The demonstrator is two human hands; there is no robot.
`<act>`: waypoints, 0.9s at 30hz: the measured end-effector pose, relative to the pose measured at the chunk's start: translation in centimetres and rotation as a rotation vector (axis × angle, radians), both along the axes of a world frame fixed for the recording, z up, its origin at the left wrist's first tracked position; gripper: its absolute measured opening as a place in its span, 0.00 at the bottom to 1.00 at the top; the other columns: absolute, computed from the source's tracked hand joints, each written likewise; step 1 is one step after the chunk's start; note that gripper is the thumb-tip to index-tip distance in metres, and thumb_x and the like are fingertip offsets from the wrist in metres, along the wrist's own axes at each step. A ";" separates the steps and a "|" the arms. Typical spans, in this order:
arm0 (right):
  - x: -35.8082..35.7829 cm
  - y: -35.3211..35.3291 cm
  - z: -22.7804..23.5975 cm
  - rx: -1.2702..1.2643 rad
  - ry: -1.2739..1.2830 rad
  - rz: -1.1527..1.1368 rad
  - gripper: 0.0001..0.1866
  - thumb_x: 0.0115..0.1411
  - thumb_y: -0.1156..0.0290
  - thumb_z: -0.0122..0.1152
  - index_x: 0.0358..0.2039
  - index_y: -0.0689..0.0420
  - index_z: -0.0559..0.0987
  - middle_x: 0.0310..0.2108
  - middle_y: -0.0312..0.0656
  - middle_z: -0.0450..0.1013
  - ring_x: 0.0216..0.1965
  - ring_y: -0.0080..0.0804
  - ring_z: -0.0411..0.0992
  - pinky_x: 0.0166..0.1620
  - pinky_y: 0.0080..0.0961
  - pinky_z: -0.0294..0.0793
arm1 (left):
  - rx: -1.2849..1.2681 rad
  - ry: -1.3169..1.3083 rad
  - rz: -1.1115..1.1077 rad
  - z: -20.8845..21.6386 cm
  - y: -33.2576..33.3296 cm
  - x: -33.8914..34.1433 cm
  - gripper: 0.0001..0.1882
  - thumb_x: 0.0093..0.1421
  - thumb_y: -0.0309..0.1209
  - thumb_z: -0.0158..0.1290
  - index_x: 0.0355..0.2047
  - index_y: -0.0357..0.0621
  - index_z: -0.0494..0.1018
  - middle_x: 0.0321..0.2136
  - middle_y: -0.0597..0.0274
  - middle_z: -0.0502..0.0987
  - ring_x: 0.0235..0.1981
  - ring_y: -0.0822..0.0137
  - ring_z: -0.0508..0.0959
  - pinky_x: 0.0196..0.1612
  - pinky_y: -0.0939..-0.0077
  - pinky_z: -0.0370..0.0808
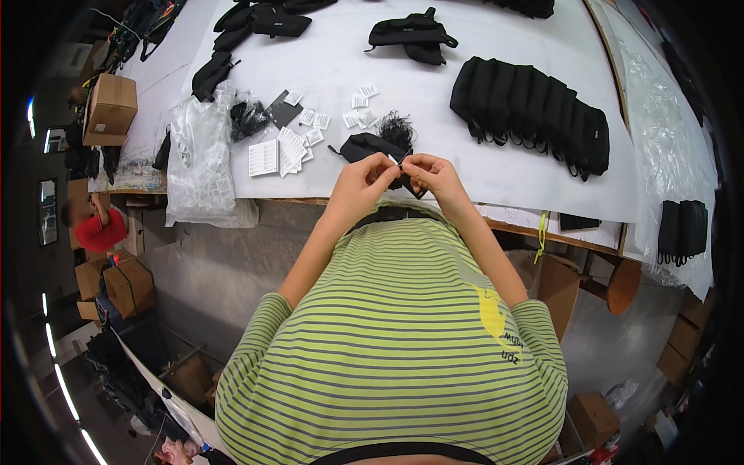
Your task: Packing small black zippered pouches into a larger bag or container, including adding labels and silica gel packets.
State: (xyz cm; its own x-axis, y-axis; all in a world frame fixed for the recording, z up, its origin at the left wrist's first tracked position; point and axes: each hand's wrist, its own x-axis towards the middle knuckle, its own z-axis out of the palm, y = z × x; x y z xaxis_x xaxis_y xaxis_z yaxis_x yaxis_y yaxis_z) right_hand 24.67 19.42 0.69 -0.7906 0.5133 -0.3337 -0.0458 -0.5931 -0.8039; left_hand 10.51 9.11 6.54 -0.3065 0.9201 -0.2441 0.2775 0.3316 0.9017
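My left hand point(363, 180) and my right hand point(431, 172) meet at the near edge of the white table point(434, 85), fingertips pinched together on a small white tag point(393, 159). Just beyond them lies a black fabric pouch point(364, 144) with a tangle of black strings point(397, 129) beside it. My right hand also covers part of a black piece; what it is stays hidden. Small white tags point(360, 110) are scattered a little further out.
A row of stacked black pouches point(535, 105) lies at the right, more black pouches point(411, 35) at the back. Clear plastic bags point(200, 163) and white paper cards point(275, 153) sit at the left. Cardboard boxes point(111, 107) stand left; a person in red point(97, 229) is on the floor side.
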 end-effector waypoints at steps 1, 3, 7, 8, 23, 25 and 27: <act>0.0 0.0 0.0 -0.001 0.000 0.001 0.10 0.55 0.69 0.61 0.33 0.62 0.77 0.25 0.35 0.74 0.20 0.16 0.64 0.26 0.13 0.64 | 0.009 -0.013 0.009 -0.1 0.0 0.0 0.09 0.58 0.33 0.52 0.29 0.39 0.73 0.19 0.69 0.73 0.20 0.82 0.68 0.24 0.86 0.63; 0.1 0.0 0.0 -0.004 0.006 -0.002 0.10 0.55 0.69 0.61 0.33 0.62 0.77 0.25 0.35 0.74 0.21 0.16 0.64 0.26 0.13 0.64 | 0.018 -0.026 0.017 -0.2 0.0 0.1 0.09 0.58 0.34 0.52 0.29 0.39 0.73 0.19 0.69 0.73 0.20 0.82 0.68 0.24 0.86 0.63; 0.1 0.0 0.0 -0.031 0.021 -0.010 0.09 0.55 0.69 0.61 0.33 0.62 0.77 0.25 0.34 0.74 0.21 0.16 0.64 0.26 0.13 0.64 | 0.015 -0.034 0.011 -0.2 0.0 0.0 0.09 0.58 0.33 0.51 0.30 0.38 0.73 0.20 0.69 0.74 0.20 0.81 0.68 0.23 0.85 0.63; 0.1 -0.1 0.1 0.029 0.010 0.005 0.08 0.55 0.69 0.61 0.32 0.61 0.77 0.25 0.33 0.73 0.21 0.15 0.64 0.26 0.12 0.63 | 0.013 -0.024 0.001 -0.2 0.0 0.0 0.09 0.58 0.32 0.51 0.30 0.38 0.73 0.20 0.69 0.74 0.20 0.81 0.68 0.24 0.86 0.63; 0.4 -0.1 1.2 0.099 0.027 0.102 0.08 0.54 0.68 0.61 0.31 0.60 0.77 0.25 0.34 0.72 0.21 0.14 0.62 0.25 0.12 0.60 | 0.038 -0.072 -0.001 -5.4 -1.8 -3.4 0.14 0.52 0.32 0.58 0.40 0.48 0.73 0.42 0.65 0.73 0.38 0.70 0.72 0.41 0.73 0.68; 0.2 0.3 1.3 0.090 0.042 0.051 0.09 0.54 0.68 0.62 0.31 0.60 0.77 0.25 0.34 0.73 0.21 0.14 0.62 0.25 0.13 0.59 | 0.073 0.351 -0.013 -8.5 -3.1 -4.8 0.17 0.51 0.32 0.58 0.43 0.52 0.73 0.47 0.65 0.69 0.44 0.65 0.68 0.46 0.67 0.65; 0.4 0.5 1.4 0.118 0.051 0.063 0.09 0.55 0.68 0.60 0.32 0.60 0.77 0.24 0.36 0.73 0.21 0.14 0.62 0.25 0.12 0.59 | 0.143 0.717 0.044 -10.8 -3.7 -5.4 0.21 0.47 0.31 0.59 0.44 0.60 0.73 0.52 0.66 0.67 0.51 0.55 0.62 0.52 0.58 0.59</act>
